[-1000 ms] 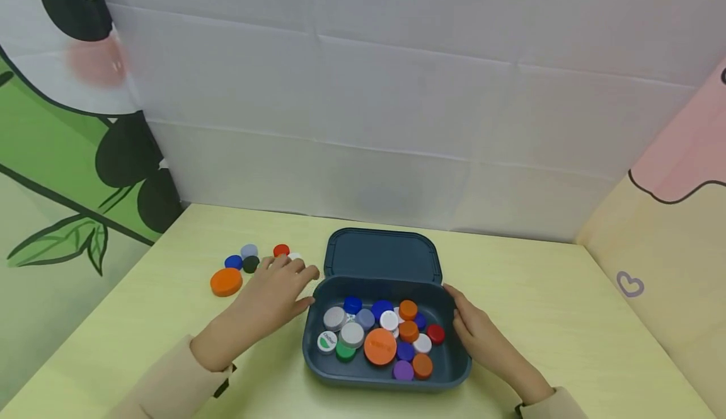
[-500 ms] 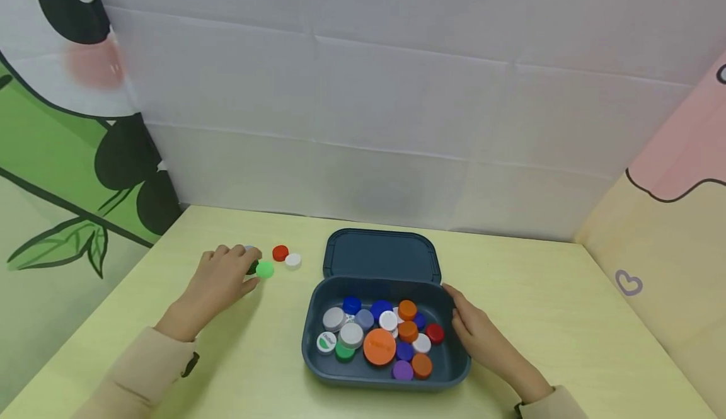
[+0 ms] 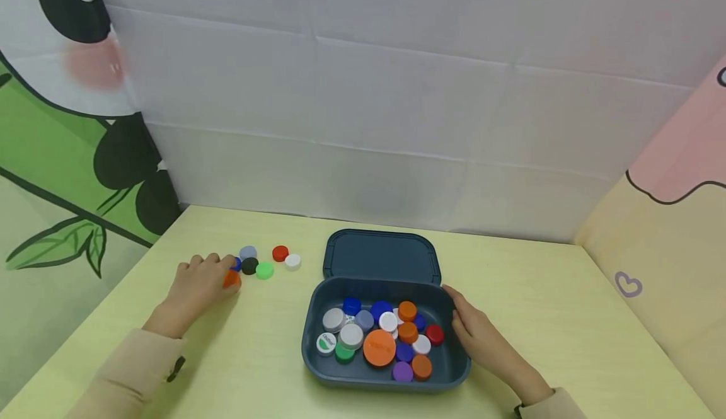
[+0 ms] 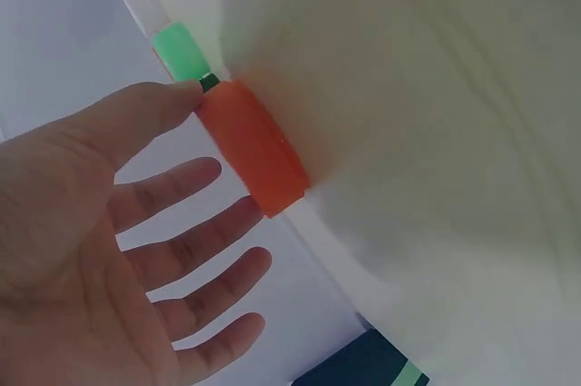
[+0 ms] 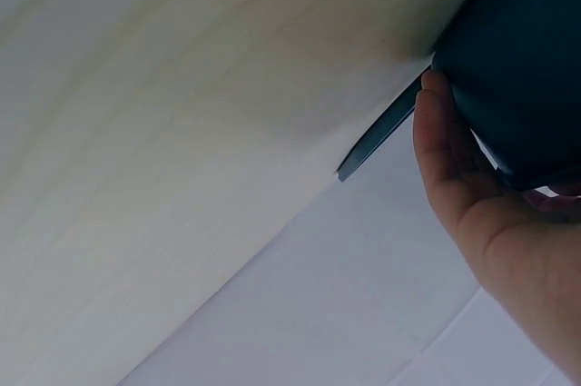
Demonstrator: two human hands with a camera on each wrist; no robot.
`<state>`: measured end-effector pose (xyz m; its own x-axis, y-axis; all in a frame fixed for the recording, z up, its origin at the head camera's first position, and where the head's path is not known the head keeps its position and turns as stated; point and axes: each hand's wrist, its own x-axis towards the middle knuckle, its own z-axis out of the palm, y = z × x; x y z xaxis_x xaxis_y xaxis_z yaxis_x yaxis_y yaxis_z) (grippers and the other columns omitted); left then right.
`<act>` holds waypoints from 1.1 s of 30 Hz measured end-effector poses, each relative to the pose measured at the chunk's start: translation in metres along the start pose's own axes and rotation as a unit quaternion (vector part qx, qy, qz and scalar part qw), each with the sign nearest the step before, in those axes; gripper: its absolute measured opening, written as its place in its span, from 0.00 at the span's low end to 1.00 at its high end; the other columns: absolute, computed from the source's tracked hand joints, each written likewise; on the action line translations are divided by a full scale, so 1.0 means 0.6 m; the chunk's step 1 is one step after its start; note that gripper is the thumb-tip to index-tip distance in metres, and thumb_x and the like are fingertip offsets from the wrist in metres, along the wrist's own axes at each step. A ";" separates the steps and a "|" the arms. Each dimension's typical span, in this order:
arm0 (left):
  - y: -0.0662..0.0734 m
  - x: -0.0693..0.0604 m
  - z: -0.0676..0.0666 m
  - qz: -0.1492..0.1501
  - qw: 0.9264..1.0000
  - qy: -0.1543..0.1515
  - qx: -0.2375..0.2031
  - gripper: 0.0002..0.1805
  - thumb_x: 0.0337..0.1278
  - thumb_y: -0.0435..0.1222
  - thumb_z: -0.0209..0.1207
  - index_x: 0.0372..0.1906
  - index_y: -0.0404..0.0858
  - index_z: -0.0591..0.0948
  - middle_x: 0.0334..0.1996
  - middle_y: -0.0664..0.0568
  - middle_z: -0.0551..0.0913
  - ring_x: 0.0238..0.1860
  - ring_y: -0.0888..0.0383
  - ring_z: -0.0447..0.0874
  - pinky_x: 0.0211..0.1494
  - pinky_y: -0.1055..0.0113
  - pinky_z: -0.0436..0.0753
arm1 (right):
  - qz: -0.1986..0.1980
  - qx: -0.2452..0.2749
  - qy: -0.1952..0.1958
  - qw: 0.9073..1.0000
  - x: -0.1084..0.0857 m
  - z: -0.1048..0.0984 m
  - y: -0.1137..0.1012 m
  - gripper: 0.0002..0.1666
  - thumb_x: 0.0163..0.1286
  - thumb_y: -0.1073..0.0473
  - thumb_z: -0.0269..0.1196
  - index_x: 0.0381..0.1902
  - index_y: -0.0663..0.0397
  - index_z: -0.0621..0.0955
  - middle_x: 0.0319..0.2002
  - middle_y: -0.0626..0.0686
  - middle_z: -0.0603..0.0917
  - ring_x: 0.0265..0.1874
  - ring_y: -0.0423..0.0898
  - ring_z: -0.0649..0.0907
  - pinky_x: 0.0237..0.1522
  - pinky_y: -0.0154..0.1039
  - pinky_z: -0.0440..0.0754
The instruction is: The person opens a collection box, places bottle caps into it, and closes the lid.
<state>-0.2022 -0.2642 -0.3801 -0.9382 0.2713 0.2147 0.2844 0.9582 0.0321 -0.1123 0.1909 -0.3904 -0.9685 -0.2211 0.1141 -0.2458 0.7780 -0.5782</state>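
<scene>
In the head view my left hand (image 3: 198, 286) is at the left, its thumb and fingers around the edges of a large orange bottle cap (image 3: 231, 279). The left wrist view shows the thumb against one end of that orange cap (image 4: 254, 148), the other fingers behind it. A dark blue lunch box (image 3: 386, 386) holds many bottle caps of mixed colours, among them a large orange cap (image 3: 379, 348). My right hand (image 3: 488, 343) grips the box's right wall, fingers along the outside. The right wrist view shows these fingers against the dark box (image 5: 517, 68).
Near the left hand lie blue (image 3: 237, 264), pale blue (image 3: 247, 252), black (image 3: 249, 266), bright green (image 3: 264, 270), red (image 3: 280, 253) and white (image 3: 292, 261) caps. The box's lid (image 3: 382, 255) lies behind it. A white backdrop (image 3: 386, 123) borders the table's far edge.
My left hand has moved left from beside the box to the orange cap. A bright green cap now shows beside the black one, where the hand was before. The right hand stays on the box.
</scene>
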 end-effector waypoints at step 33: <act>0.056 0.003 -0.053 0.041 0.998 0.041 0.019 0.24 0.40 0.45 0.68 0.41 0.35 0.75 0.28 0.43 0.78 0.28 0.46 0.72 0.30 0.53 0.72 | -0.002 -0.001 -0.001 1.000 -0.001 -0.001 0.001 0.28 0.67 0.70 0.45 0.66 0.60 0.60 0.58 0.59 0.74 0.46 0.46 0.76 0.51 0.47 0.77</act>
<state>-0.1880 -0.2342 -0.3477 -0.8925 0.3425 0.2934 0.3506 0.9361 -0.0262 -0.1120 0.1918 -0.3905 -0.9673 -0.2256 0.1158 -0.2504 0.7786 -0.5754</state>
